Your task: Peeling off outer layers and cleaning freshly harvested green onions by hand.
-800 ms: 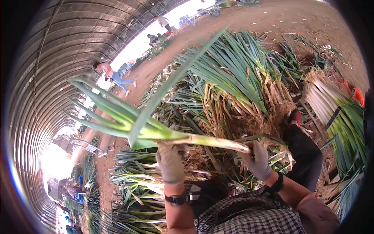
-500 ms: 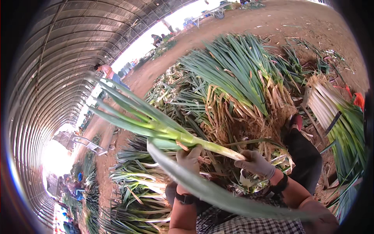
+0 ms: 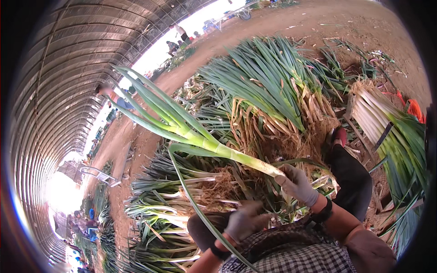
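Note:
My gloved right hand (image 3: 296, 184) grips a long green onion (image 3: 214, 148) by the root end of its white stem. Its green leaves fan up to the upper left, and one long leaf hangs down across my left forearm. My gloved left hand (image 3: 248, 218) is low, near my lap, apart from the stem; its fingers are smeared by motion. In front of me lies a large pile of green onions (image 3: 259, 86) with dry leaves and roots. More stalks with pale stems (image 3: 159, 211) lie at my left.
A banded bundle (image 3: 373, 109) lies at the right beside orange material (image 3: 414, 111). My leg (image 3: 346, 173) is stretched forward. A metal frame (image 3: 98, 175) stands on the dirt floor (image 3: 346, 20). Several people work farther off inside the arched tunnel (image 3: 59, 68); one (image 3: 116, 100) is at upper left.
My left hand has left the stem and moved down toward my lap. The onion stays in my right hand, its long loose leaf now hanging downward. The person at upper left has moved.

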### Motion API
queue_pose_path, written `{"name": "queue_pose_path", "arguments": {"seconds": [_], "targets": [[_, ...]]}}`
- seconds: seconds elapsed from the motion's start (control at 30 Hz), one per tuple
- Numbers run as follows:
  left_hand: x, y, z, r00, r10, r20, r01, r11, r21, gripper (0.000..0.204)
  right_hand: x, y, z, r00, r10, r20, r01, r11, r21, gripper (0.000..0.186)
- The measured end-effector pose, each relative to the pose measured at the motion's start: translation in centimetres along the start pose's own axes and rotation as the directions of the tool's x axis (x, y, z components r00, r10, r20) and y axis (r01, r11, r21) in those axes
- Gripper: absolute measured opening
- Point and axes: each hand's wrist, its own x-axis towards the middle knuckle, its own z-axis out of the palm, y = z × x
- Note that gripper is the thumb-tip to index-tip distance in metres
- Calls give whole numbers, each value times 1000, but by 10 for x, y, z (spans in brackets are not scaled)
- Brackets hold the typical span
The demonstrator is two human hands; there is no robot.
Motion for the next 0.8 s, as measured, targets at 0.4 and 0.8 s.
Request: {"name": "queue_pose_path", "arguments": {"seconds": [0.4, 0.8], "targets": [[69, 124, -20, 885, -190, -425, -115, 795, -596, 57, -8, 10, 13, 898, -423, -121, 349, 853, -387, 31], [77, 88, -19, 882, 3, -471, -294, 785, -545, 33, -8, 23, 23, 812, -568, -134, 369, 678, -636, 33]]}}
